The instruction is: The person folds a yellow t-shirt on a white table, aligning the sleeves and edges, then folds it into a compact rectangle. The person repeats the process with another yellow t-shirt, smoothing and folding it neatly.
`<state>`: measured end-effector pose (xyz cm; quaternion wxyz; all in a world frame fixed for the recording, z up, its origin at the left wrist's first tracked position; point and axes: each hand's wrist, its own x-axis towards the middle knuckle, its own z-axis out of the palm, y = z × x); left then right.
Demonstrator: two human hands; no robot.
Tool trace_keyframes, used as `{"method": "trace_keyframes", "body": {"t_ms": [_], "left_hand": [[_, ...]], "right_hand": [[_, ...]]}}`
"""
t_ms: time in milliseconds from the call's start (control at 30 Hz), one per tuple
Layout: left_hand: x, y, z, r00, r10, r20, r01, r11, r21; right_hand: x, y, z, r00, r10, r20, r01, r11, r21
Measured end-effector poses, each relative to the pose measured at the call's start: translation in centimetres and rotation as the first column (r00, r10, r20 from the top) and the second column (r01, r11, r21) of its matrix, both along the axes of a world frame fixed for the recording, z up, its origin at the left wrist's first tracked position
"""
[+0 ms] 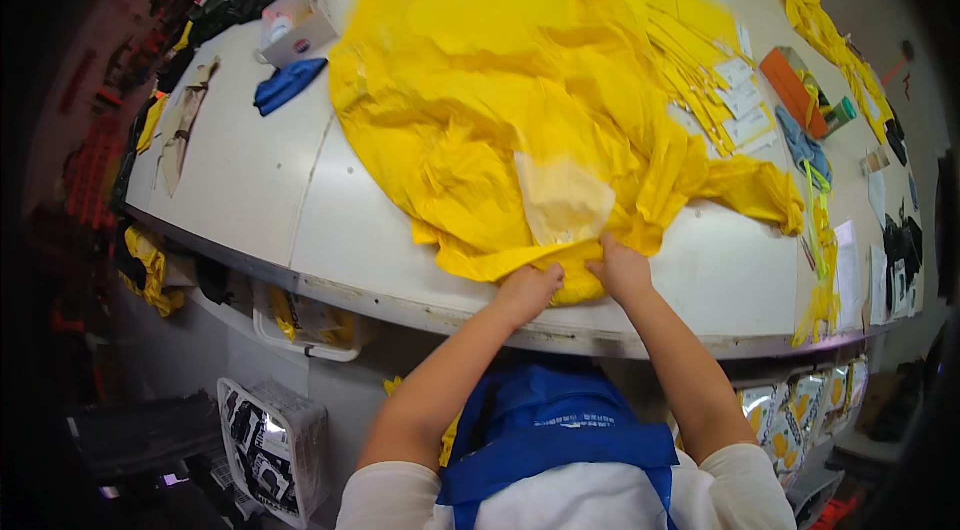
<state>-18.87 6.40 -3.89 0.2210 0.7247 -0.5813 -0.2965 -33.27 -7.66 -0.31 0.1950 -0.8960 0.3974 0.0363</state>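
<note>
A large yellow garment (470,120), thin and shiny like a raincoat, lies crumpled across the white table (370,260). One sleeve-like part of it stretches out to the right. A pale, see-through patch (565,200) shows near its front edge. My left hand (532,292) is closed on that edge, fingers pinching the fabric. A little to the right, my right hand (622,270) grips the same edge with its thumb on top. The fabric between them is held by the table's front side. Folds hide part of my fingertips.
Thin yellow strips with white labels (740,100) lie at the right, beside an orange box (795,90) and a green roll (842,112). A blue cloth (288,85) and a white box (298,25) sit at the left. Plastic bins (262,450) stand below the table.
</note>
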Motion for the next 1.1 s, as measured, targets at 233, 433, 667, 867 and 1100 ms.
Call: {"method": "trace_keyframes", "body": {"t_ms": [233,433,667,867,1100], "left_hand": [[-0.5,-0.5,-1.4,0.992,-0.044,0.115,0.068,0.974,-0.215],[-1.5,1.4,1.1,0.938,0.027,0.345,0.108,0.924,-0.367],[1.0,0.7,0.8,0.941,-0.163,0.295,0.166,0.986,0.016],[1.6,-2.5,1.6,0.984,0.012,0.176,-0.045,0.981,0.188],[0.6,-2.3,5.4,0.906,-0.006,0.423,0.011,1.0,-0.009]], "right_hand": [[-0.2,-0.8,-1.3,0.99,-0.121,0.076,0.128,0.987,-0.097],[-0.9,2.1,-1.3,0.587,-0.456,0.669,0.334,0.889,0.313],[-2.9,4.1,0.9,0.903,0.32,0.287,-0.212,0.913,-0.348],[-3.6,0.5,-0.2,0.905,0.366,0.218,-0.269,0.888,-0.373],[-1.6,-1.0,-1.1,0.981,0.193,0.026,-0.181,0.953,-0.243]]}}
